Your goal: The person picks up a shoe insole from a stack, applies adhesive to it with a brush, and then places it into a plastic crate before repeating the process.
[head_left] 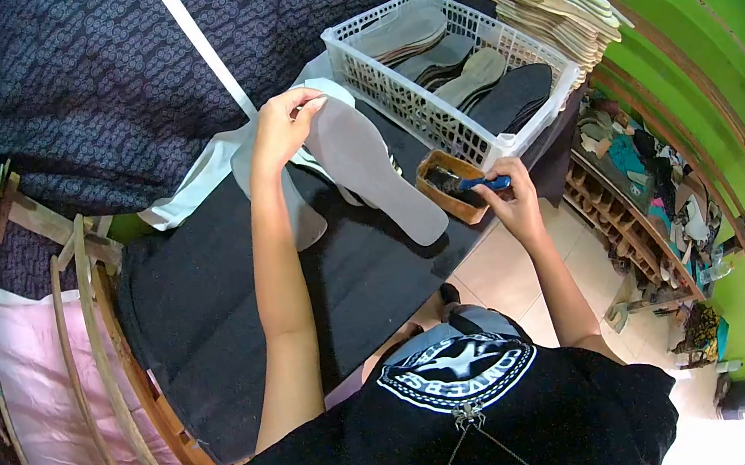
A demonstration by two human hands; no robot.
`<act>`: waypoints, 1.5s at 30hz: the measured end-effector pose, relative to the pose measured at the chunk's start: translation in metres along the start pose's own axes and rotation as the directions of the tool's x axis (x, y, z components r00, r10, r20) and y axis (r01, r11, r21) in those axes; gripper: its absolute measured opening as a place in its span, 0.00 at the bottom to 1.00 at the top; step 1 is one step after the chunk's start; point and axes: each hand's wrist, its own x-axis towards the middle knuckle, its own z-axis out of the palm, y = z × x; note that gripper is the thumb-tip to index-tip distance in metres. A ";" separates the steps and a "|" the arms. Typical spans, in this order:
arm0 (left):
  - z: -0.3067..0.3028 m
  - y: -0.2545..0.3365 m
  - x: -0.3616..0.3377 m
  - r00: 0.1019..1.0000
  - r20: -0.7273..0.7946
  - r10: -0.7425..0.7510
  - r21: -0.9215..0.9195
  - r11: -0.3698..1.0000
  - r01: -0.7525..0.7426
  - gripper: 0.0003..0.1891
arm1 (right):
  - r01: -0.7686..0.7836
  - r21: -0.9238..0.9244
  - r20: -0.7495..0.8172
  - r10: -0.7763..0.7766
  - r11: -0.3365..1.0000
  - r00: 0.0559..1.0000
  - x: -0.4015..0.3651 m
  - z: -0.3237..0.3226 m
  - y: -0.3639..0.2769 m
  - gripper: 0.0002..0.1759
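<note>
My left hand (286, 129) pinches the wide upper end of a grey shoe insole (372, 169), which slants over the black cloth-covered table (224, 318). Behind that arm lies another grey insole (303, 215), partly hidden. Pale insole edges show beneath the held one. Closed around a blue-handled brush (496, 183), my right hand (517, 204) is over a small tan box (465, 208) with dark residue inside. The brush's working end dips toward the inside of the box, and its bristles cannot be made out.
A white plastic basket (416, 95) with stacks of insoles stands behind the box. Beside it rises a tall pile of pale insoles (551, 16). At right, a wooden rack (623, 209) carries scraps. Bent wooden rails (114, 379) and pink cloth (52, 369) are at left.
</note>
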 end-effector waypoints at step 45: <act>0.066 0.067 0.122 0.881 0.459 0.111 -0.233 0.972 -0.001 0.13 | -0.316 0.296 0.723 0.005 0.902 0.691 0.229 -0.017 0.027 0.12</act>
